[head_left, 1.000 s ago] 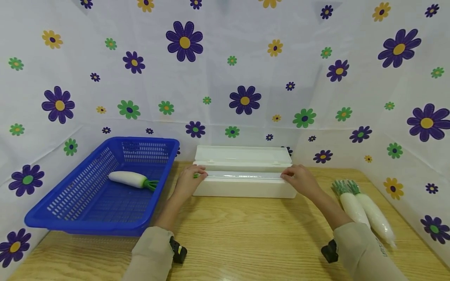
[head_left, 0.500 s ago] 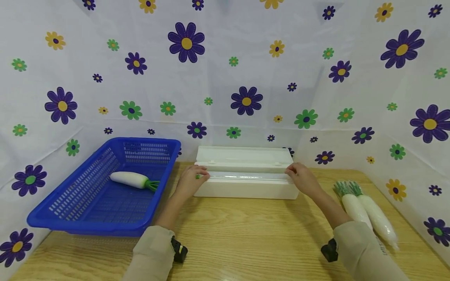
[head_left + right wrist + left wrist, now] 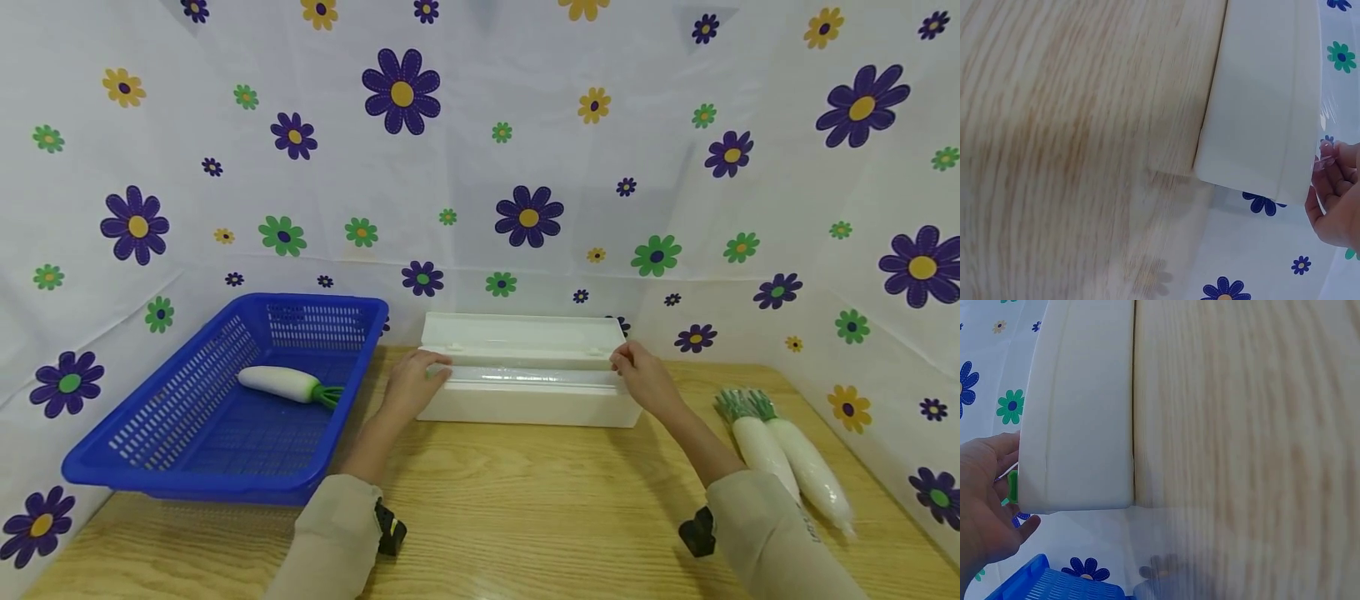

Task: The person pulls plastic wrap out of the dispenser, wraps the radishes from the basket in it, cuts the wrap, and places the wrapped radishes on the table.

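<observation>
A long white cling film dispenser lies on the table, lid raised behind it. Clear cling film stretches along its opening. At the left end, my left hand holds the film's edge with thumb and fingers; its fingertips are partly behind the dispenser in the left wrist view. A small green piece shows beside those fingers. My right hand pinches the film at the other end, and in the right wrist view a wrinkled bit of it shows between the fingertips.
A blue plastic basket stands at the left with one white radish in it. Two film-wrapped radishes lie on the table at the right, by my right forearm. Flowered cloth closes off the back and sides.
My right hand has shifted slightly right and up, toward the dispenser's right end. The left hand keeps nearly the same place, and the whole head view has drifted a little.
</observation>
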Action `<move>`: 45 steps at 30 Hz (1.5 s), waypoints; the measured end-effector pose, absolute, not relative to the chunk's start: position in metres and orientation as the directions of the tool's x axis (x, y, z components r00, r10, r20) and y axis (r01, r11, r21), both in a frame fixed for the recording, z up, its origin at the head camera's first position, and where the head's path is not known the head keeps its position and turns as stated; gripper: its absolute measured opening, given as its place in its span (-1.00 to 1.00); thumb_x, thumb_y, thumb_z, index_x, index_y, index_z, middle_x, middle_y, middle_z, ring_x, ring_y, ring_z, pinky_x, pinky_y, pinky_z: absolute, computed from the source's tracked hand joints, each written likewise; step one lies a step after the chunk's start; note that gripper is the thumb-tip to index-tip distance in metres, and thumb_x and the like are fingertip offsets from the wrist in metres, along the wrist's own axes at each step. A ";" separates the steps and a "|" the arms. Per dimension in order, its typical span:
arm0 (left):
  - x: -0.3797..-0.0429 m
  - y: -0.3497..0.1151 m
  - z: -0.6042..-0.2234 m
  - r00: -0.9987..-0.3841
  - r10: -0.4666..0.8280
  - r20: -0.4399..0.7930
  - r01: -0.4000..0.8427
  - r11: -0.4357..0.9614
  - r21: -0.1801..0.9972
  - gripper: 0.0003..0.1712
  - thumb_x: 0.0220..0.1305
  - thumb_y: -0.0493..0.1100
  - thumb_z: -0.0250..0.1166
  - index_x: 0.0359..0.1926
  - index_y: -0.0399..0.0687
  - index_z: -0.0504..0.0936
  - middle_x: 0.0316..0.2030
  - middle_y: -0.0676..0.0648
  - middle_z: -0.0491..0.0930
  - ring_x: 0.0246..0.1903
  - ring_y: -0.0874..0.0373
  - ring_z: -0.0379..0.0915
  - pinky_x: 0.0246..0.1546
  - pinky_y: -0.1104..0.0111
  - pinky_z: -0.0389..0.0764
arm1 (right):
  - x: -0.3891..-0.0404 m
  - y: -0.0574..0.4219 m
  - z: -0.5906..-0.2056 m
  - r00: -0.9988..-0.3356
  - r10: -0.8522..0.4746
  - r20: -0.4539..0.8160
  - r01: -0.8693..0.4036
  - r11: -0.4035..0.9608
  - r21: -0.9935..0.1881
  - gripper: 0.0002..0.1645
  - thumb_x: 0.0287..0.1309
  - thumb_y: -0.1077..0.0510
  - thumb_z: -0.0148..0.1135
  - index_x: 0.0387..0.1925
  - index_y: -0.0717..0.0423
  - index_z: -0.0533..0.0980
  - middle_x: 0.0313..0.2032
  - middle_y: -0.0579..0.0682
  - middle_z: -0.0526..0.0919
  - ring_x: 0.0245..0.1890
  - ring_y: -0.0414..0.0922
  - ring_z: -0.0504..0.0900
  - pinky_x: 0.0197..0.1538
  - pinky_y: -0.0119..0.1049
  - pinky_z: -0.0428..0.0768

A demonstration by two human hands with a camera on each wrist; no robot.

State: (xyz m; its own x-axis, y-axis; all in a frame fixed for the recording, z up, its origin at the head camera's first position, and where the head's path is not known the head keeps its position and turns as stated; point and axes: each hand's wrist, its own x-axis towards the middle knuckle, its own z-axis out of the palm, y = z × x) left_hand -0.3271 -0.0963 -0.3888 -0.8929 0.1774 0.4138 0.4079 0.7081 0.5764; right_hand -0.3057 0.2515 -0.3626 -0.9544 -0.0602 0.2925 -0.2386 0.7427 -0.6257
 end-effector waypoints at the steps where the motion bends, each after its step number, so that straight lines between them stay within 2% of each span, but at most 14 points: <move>1: -0.328 -0.095 -0.389 -0.890 0.178 0.419 0.409 0.715 0.567 -0.78 0.17 -0.14 0.29 -0.17 -0.10 0.66 -0.12 -0.09 0.59 0.03 -0.05 0.35 0.07 0.07 0.26 | -0.306 0.252 -0.362 -0.953 -0.061 0.297 -0.244 0.738 -0.629 -0.77 0.39 0.18 -0.15 -0.21 0.30 0.36 -0.32 0.15 0.52 -0.32 0.04 0.44 -0.31 -0.20 0.37; 11: -0.336 -0.083 -0.381 -0.935 0.137 0.326 0.300 0.795 0.527 -0.76 0.14 -0.03 0.32 -0.21 -0.03 0.69 -0.25 0.01 0.63 -0.02 -0.04 0.35 0.01 0.09 0.28 | -0.306 0.251 -0.360 -0.949 -0.074 0.308 -0.265 0.717 -0.645 -0.78 0.38 0.19 -0.13 -0.21 0.32 0.36 -0.32 0.17 0.53 -0.31 0.04 0.45 -0.30 -0.21 0.38; 15: -0.338 -0.074 -0.379 -0.945 0.151 0.291 0.272 0.858 0.437 -0.70 0.09 0.09 0.33 -0.22 0.05 0.69 -0.32 0.07 0.60 -0.16 0.08 0.35 -0.12 0.20 0.34 | -0.306 0.251 -0.361 -0.948 -0.071 0.312 -0.265 0.719 -0.643 -0.78 0.38 0.19 -0.12 -0.21 0.32 0.36 -0.32 0.18 0.53 -0.30 0.05 0.46 -0.30 -0.20 0.39; 18: -0.339 -0.067 -0.377 -0.941 0.185 0.282 0.286 0.883 0.373 -0.69 0.08 0.13 0.32 -0.23 0.10 0.69 -0.32 0.09 0.57 -0.18 0.11 0.34 -0.10 0.22 0.34 | -0.306 0.252 -0.362 -0.948 -0.069 0.310 -0.262 0.721 -0.642 -0.78 0.38 0.19 -0.12 -0.20 0.32 0.36 -0.32 0.17 0.53 -0.29 0.05 0.47 -0.29 -0.19 0.39; 27: -0.343 -0.061 -0.375 -0.928 0.195 0.317 0.299 0.899 0.321 -0.88 0.13 -0.06 0.33 -0.33 0.04 0.70 -0.35 0.04 0.58 -0.20 0.06 0.36 -0.15 0.23 0.32 | -0.306 0.252 -0.364 -0.952 -0.072 0.296 -0.257 0.711 -0.654 -0.79 0.38 0.19 -0.12 -0.20 0.29 0.37 -0.31 0.14 0.54 -0.25 0.06 0.49 -0.26 -0.18 0.41; 37: -0.344 -0.084 -0.376 -0.914 0.140 0.380 0.294 0.874 0.386 -0.92 0.13 -0.12 0.34 -0.36 0.01 0.72 -0.38 0.02 0.64 -0.24 0.02 0.39 -0.18 0.20 0.38 | -0.306 0.255 -0.364 -0.953 -0.082 0.292 -0.262 0.705 -0.659 -0.79 0.38 0.19 -0.12 -0.20 0.31 0.36 -0.31 0.16 0.53 -0.26 0.07 0.48 -0.25 -0.19 0.41; 42: -0.341 -0.092 -0.378 -0.893 0.112 0.435 0.312 0.850 0.423 -0.93 0.13 -0.14 0.33 -0.37 0.03 0.73 -0.47 0.02 0.57 -0.30 0.04 0.39 -0.20 0.20 0.35 | -0.303 0.258 -0.362 -0.951 -0.112 0.288 -0.283 0.691 -0.665 -0.79 0.33 0.19 -0.03 -0.20 0.32 0.35 -0.33 0.14 0.49 -0.29 0.04 0.45 -0.31 -0.24 0.41; 45: -0.340 -0.095 -0.380 -0.882 0.088 0.464 0.325 0.826 0.460 -0.94 0.13 -0.18 0.33 -0.37 -0.01 0.72 -0.50 0.00 0.52 -0.32 0.03 0.38 -0.18 0.20 0.33 | -0.304 0.259 -0.362 -0.943 -0.135 0.304 -0.308 0.698 -0.647 -0.85 0.27 0.26 0.03 -0.21 0.31 0.36 -0.34 0.12 0.48 -0.30 0.02 0.42 -0.31 -0.25 0.42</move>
